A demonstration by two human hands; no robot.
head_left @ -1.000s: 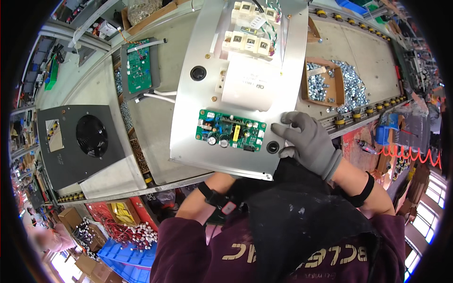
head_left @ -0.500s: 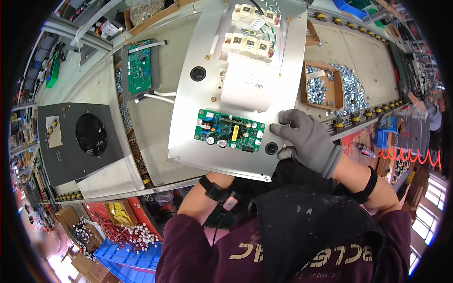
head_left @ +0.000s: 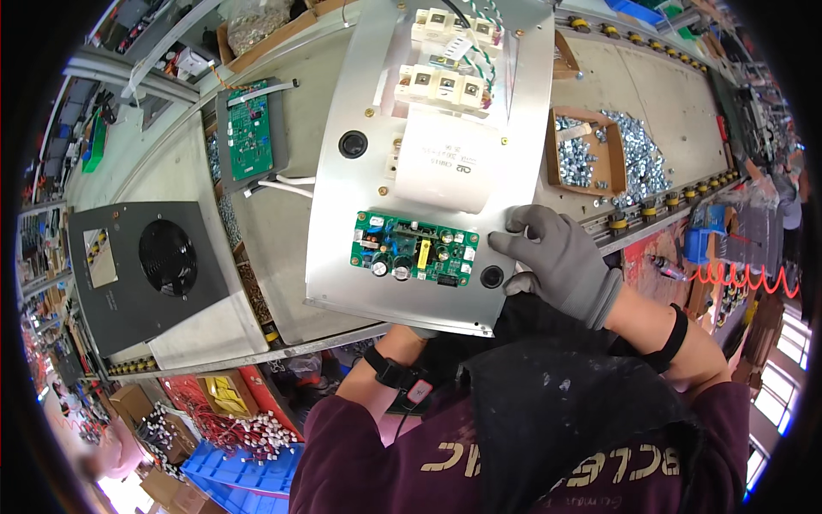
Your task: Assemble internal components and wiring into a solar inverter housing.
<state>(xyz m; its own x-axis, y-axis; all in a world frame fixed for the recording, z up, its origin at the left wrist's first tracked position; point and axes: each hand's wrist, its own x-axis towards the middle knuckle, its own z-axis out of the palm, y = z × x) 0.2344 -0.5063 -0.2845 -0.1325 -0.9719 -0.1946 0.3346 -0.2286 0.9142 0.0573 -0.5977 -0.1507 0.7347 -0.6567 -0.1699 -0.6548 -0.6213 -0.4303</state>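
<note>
A silver sheet-metal chassis plate [head_left: 334, 193] is held tilted in front of me, over the near edge of the bench. It carries a green circuit board [head_left: 409, 248] near its close end, a large white cylindrical capacitor [head_left: 445, 167] and two cream terminal modules [head_left: 441, 86] with twisted green-white wires. My gloved right hand [head_left: 556, 257] grips the plate's right edge beside a black round grommet [head_left: 492, 277]. My left forearm reaches under the plate's near edge. That hand [head_left: 423, 331] is nearly all hidden below it, its fingers out of sight.
On the left lie a dark grey panel with a round fan opening [head_left: 128, 283] and another green board [head_left: 249, 133] on a dark backing. To the right, a cardboard tray [head_left: 610, 163] holds screws, with more loose beside it. Yellow-black rollers [head_left: 618, 223] line the bench edge.
The chassis plate has tipped slightly, its circuit board and capacitor sitting a little lower in view. The surroundings have shifted slightly in the picture. My right hand keeps its grip.
</note>
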